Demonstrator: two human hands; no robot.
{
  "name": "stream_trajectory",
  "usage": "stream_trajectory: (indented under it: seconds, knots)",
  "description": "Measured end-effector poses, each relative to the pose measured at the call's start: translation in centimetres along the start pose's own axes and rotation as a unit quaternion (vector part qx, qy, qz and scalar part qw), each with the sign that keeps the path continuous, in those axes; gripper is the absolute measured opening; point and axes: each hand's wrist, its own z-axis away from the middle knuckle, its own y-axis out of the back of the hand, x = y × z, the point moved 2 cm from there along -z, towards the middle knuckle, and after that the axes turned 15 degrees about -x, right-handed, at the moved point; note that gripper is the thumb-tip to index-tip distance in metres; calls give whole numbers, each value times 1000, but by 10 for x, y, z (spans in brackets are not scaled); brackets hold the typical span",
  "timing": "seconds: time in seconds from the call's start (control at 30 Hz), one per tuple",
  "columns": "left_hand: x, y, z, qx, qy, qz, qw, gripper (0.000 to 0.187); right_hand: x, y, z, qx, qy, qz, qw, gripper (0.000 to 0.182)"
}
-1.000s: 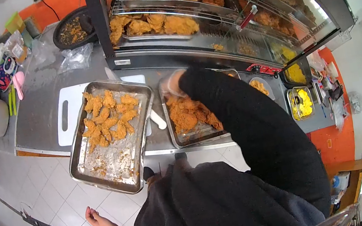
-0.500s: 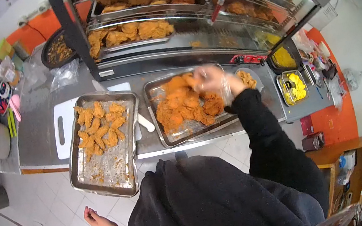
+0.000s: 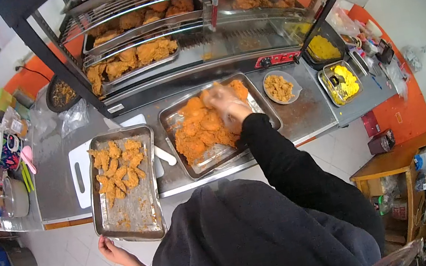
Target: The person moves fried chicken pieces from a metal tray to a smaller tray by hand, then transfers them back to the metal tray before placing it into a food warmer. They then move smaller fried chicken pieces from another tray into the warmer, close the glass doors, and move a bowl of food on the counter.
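My right hand (image 3: 223, 101), in a clear plastic glove and blurred, is over the right metal tray (image 3: 264, 103). Its fingers are closed on a piece of fried chicken among the heaped fried chicken (image 3: 204, 131). The left metal tray (image 3: 143, 221) extends past the counter's front edge, with small pieces of fried chicken (image 3: 117, 166) in its upper half. Just below this tray's near left corner is my left hand (image 3: 113, 251), its fingers loosely bent and apart, fingertips right at the rim.
A white cutting board (image 3: 81, 177) lies under the left tray, beside a white-handled knife (image 3: 165, 155). Behind stands a glass warming cabinet (image 3: 175, 74) with trays of chicken. A bowl of crumbs (image 3: 279, 88) and a container of yellow food (image 3: 343, 83) sit to the right.
The view has shifted, bringing the bowl of crumbs fully into sight. My left hand has come up to the left tray's near corner. My right hand stays over the chicken in the right tray.
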Motion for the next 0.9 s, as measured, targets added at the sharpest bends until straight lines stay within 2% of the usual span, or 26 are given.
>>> stream_trajectory:
  seconds: [0.07, 0.1, 0.2, 0.23, 0.27, 0.33, 0.37, 0.4, 0.47, 0.53, 0.6, 0.67, 0.73, 0.8, 0.87, 0.9]
  knots:
    - [2, 0, 1, 3, -2, 3, 1000, 18, 17, -13, -27, 27, 59, 222, 973, 29]
    - [2, 1, 3, 0, -3, 2, 1000, 17, 19, -18, -31, 42, 68, 199, 977, 43]
    - [-11, 9, 7, 13, 0, 9, 1000, 17, -5, -7, -1, 68, 115, 270, 954, 36]
    - [-16, 16, 12, 24, 2, 18, 1000, 17, -50, 5, 35, 114, 153, 264, 946, 32]
    - [-13, 17, 18, 28, 12, 6, 1000, 17, -50, 1, 40, 160, 180, 248, 938, 33]
    - [-18, 19, 29, 41, 25, -70, 996, 23, -58, 0, 38, 125, 135, 174, 967, 36]
    - [-40, 24, 31, 52, 66, -113, 990, 30, -56, -14, 28, 84, 40, -68, 993, 43]
    - [-65, 27, 31, 63, 106, -154, 980, 36, -72, -26, 26, 69, 51, -68, 994, 43]
    - [-83, 17, 42, -34, 227, -156, 961, 44, -118, -60, 32, -92, 103, -20, 990, 47]
    - [-11, -20, 62, -134, 305, -10, 943, 39, -165, -94, 39, -113, 309, 9, 944, 43]
    - [-31, -32, 71, -189, 243, -11, 951, 32, -196, -130, 32, -131, 346, 136, 919, 58]
    - [-34, -36, 76, -180, 224, 13, 958, 29, -196, -177, 5, -108, 346, 284, 888, 66]
    - [-38, -36, 73, -190, 201, 40, 960, 26, -204, -195, -4, -175, 288, 338, 879, 66]
    - [-48, -23, 67, -206, 170, 19, 963, 22, -196, -225, -20, -190, 254, 412, 854, 59]
    - [-48, -12, 63, -228, 177, -46, 956, 24, -195, -242, -24, -271, 162, 385, 867, 50]
    - [-53, -9, 61, -246, 172, -47, 953, 24, -195, -234, -10, -263, 146, 381, 874, 50]
